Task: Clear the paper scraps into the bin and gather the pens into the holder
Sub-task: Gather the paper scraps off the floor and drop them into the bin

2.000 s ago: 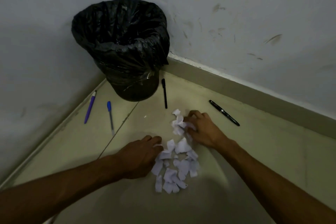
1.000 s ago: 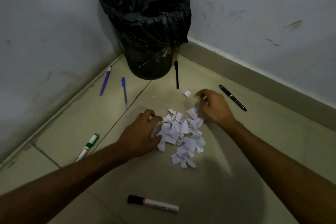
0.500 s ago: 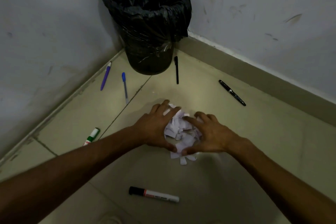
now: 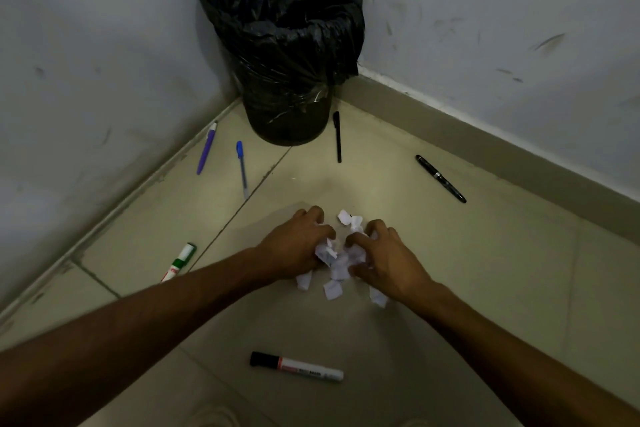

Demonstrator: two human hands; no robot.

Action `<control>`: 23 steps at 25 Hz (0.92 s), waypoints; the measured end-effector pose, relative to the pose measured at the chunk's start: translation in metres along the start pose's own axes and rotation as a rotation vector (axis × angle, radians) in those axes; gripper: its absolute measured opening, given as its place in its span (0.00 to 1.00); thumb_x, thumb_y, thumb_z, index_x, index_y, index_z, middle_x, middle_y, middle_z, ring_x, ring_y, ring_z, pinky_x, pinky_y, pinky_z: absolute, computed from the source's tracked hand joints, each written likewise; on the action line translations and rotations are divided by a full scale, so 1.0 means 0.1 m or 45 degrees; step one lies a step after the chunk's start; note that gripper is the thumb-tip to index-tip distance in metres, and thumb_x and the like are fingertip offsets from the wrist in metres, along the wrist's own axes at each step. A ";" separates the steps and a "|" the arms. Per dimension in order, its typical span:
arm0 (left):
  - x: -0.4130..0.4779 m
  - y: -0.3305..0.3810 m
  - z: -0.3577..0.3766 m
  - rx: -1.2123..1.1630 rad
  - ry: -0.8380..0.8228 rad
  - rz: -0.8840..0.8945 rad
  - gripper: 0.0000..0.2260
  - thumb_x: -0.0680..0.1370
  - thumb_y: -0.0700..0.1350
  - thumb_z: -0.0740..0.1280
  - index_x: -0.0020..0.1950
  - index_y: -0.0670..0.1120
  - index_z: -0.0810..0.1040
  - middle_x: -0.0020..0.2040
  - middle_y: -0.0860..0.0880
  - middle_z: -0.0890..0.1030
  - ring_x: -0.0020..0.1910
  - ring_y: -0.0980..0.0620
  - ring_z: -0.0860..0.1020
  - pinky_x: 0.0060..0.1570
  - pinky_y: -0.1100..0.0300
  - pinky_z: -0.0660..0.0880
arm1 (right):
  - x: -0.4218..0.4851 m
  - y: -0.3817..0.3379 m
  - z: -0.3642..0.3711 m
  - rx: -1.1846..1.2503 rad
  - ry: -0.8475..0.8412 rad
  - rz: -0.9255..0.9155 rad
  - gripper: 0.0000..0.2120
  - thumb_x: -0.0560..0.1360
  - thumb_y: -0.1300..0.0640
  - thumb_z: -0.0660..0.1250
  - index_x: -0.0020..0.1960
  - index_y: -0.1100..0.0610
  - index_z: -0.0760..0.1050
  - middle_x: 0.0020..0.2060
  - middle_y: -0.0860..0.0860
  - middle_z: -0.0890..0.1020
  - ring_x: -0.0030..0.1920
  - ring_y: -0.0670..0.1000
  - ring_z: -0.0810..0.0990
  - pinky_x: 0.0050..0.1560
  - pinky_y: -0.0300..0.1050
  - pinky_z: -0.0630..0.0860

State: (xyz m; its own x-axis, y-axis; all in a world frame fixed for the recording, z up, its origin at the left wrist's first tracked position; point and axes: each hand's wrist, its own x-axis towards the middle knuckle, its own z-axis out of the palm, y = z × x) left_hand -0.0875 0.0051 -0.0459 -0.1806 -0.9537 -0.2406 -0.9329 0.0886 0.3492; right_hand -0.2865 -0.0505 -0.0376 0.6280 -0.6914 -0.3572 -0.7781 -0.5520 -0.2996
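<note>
- Our left hand (image 4: 294, 250) and right hand (image 4: 384, 256) clench a heap of paper scraps (image 4: 337, 262).
- Loose edge scraps may drop short of the lined bin (image 4: 287, 55).

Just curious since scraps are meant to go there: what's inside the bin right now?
Only the crumpled black liner shows inside the bin; its bottom is dark and hidden, so contents cannot be told. The paper scraps are on the floor between the left hand and right hand.

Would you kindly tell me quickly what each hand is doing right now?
Left hand: fingers curled, closing on the paper scraps on the floor.
Right hand: fingers curled, closing on the same scraps from the other side.
</note>
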 end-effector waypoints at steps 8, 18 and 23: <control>0.03 -0.14 0.09 -0.161 0.236 0.008 0.07 0.75 0.42 0.65 0.47 0.42 0.82 0.46 0.44 0.79 0.46 0.46 0.77 0.45 0.52 0.74 | 0.16 0.14 -0.08 0.574 0.263 0.051 0.06 0.70 0.66 0.72 0.47 0.63 0.83 0.47 0.58 0.83 0.47 0.57 0.82 0.40 0.31 0.69; -0.16 -0.01 -1.01 -0.879 0.716 -0.216 0.03 0.75 0.44 0.71 0.45 0.45 0.83 0.38 0.49 0.84 0.37 0.59 0.80 0.38 0.66 0.76 | 0.20 -0.17 -1.12 1.690 0.264 0.171 0.10 0.73 0.66 0.73 0.54 0.63 0.82 0.41 0.56 0.84 0.37 0.49 0.82 0.39 0.38 0.79; 0.12 -0.16 -2.40 -0.912 1.083 -0.171 0.09 0.72 0.48 0.74 0.41 0.43 0.82 0.36 0.42 0.83 0.33 0.56 0.77 0.34 0.59 0.73 | 0.48 -0.57 -2.24 1.688 0.394 -0.108 0.11 0.73 0.67 0.72 0.55 0.67 0.80 0.40 0.56 0.83 0.32 0.46 0.80 0.36 0.36 0.78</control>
State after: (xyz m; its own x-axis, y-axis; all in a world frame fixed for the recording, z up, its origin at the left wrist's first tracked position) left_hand -0.0001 -0.0768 0.1626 0.4356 -0.8536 0.2857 -0.4842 0.0453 0.8738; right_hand -0.2140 -0.1568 0.1602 0.5088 -0.8500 -0.1367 -0.0341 0.1388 -0.9897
